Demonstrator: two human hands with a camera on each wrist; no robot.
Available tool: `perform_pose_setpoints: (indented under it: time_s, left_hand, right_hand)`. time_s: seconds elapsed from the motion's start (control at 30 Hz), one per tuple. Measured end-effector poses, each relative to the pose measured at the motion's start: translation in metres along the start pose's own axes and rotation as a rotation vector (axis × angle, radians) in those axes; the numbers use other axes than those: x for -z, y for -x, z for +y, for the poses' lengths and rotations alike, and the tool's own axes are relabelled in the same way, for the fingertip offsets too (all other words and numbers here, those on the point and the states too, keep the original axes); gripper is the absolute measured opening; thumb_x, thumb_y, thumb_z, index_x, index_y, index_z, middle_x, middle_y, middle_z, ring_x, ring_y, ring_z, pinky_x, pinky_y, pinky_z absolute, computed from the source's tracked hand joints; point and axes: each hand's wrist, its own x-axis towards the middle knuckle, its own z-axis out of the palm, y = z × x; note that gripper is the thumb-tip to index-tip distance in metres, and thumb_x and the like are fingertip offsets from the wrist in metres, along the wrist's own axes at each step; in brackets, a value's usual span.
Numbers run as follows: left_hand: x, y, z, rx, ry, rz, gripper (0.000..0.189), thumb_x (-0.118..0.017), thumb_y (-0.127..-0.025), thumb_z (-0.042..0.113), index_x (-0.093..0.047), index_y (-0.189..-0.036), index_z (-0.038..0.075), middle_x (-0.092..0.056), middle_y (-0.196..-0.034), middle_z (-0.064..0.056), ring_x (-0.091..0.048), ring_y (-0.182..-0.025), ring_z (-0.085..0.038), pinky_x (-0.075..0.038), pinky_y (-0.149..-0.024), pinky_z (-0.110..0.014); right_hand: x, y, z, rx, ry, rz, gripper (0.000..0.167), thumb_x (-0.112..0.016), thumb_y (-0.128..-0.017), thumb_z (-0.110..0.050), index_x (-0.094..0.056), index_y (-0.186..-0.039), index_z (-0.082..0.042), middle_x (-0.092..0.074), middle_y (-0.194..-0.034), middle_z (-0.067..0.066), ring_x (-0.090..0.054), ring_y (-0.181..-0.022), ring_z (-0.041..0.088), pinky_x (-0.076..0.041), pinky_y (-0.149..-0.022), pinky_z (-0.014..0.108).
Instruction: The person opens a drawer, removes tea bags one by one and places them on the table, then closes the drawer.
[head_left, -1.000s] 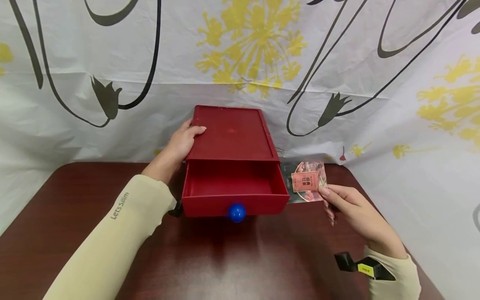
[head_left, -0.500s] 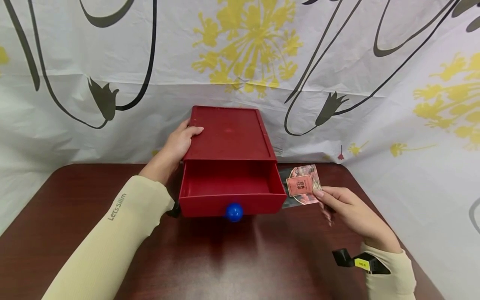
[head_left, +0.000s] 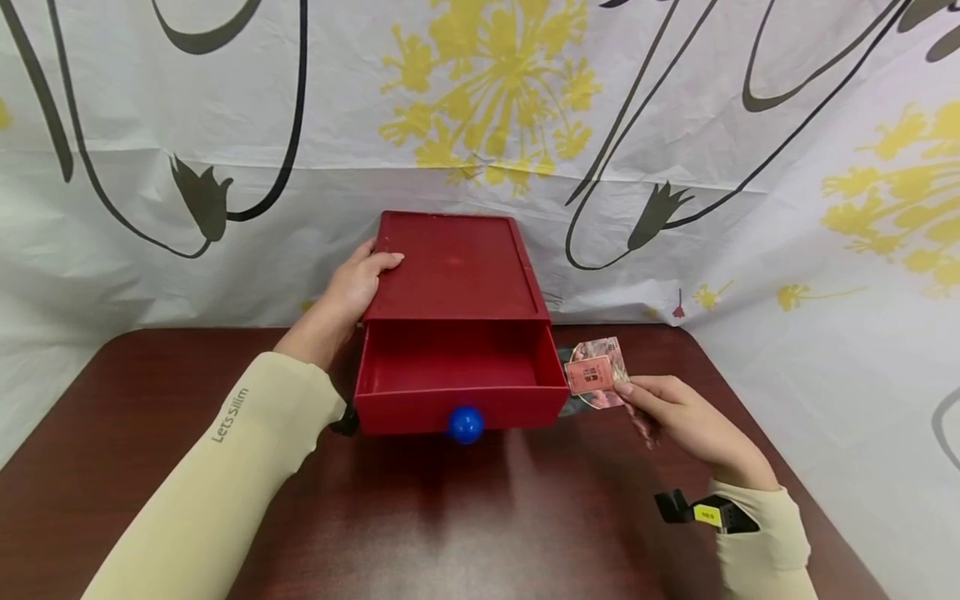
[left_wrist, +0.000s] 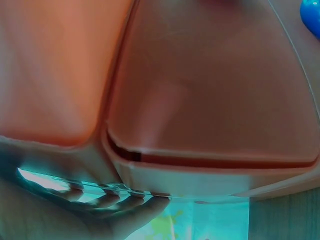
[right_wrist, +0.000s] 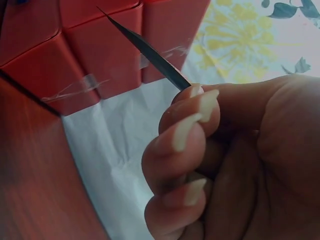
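Observation:
A red box (head_left: pixel 450 267) with a pulled-out drawer (head_left: pixel 457 410) stands at the middle of the table in the head view. A blue ball-shaped knob (head_left: pixel 466 425) is on the drawer's front. My left hand (head_left: pixel 356 283) grips the box's left side, thumb over the top edge; in the left wrist view its fingers (left_wrist: pixel 135 212) lie along the box's side. To the right of the drawer, my right hand (head_left: pixel 690 412) pinches a flat pinkish tea packet (head_left: pixel 592 375) with Chinese characters. The packet's dark left end passes behind the drawer's corner. The right wrist view shows the packet (right_wrist: pixel 160 65) edge-on.
The dark red-brown table (head_left: pixel 450 525) ends at a white cloth (head_left: pixel 480 183) with yellow and grey flower prints, hanging behind the box. Strips of clear tape (right_wrist: pixel 90 82) show on the red box in the right wrist view.
My right hand has moved left with the tea packet, so more of the packet's dark end is hidden by the drawer. The left hand keeps its grip; the view has shifted slightly.

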Motion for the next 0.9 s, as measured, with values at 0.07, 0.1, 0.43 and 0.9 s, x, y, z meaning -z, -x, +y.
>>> perform_pose_setpoints:
  time_s: [0.07,0.1,0.43,0.9]
  left_hand:
    - [0.001,0.001,0.0,0.003,-0.001,-0.008,0.067,-0.04,-0.104,0.035,-0.01,-0.164,0.03,-0.034,-0.162,-0.011,-0.043,-0.139,-0.031,-0.036,-0.118,-0.049]
    - [0.001,0.001,0.0,0.003,0.002,-0.011,0.066,-0.039,-0.105,0.036,-0.01,-0.164,0.03,-0.033,-0.162,-0.011,-0.043,-0.139,-0.031,-0.037,-0.118,-0.049]
    - [0.001,0.002,-0.001,0.0,0.008,-0.023,0.068,-0.04,-0.105,0.036,-0.008,-0.164,0.03,-0.032,-0.163,-0.012,-0.042,-0.139,-0.032,-0.036,-0.118,-0.049]
    - [0.001,0.003,-0.001,-0.005,0.017,-0.028,0.067,-0.04,-0.104,0.037,-0.01,-0.164,0.03,-0.034,-0.161,-0.012,-0.044,-0.137,-0.03,-0.039,-0.116,-0.049]
  right_hand:
    - [-0.002,-0.003,0.004,-0.01,-0.02,-0.008,0.046,-0.042,-0.11,-0.029,-0.049,-0.074,-0.001,-0.048,-0.059,0.012,-0.051,-0.05,0.027,-0.047,-0.052,0.034]
    - [-0.002,-0.005,0.007,-0.015,-0.03,-0.014,0.046,-0.042,-0.11,-0.028,-0.049,-0.074,0.0,-0.048,-0.059,0.012,-0.051,-0.05,0.027,-0.047,-0.052,0.034]
    - [-0.013,-0.015,0.024,-0.121,-0.092,-0.092,0.051,-0.041,-0.109,-0.033,-0.05,-0.083,0.01,-0.049,-0.063,0.001,-0.047,-0.051,0.024,-0.048,-0.049,0.035]
    - [-0.022,-0.024,0.045,-0.179,-0.141,-0.178,0.051,-0.041,-0.109,-0.029,-0.049,-0.093,0.019,-0.048,-0.067,-0.001,-0.043,-0.057,0.007,-0.041,-0.049,0.025]
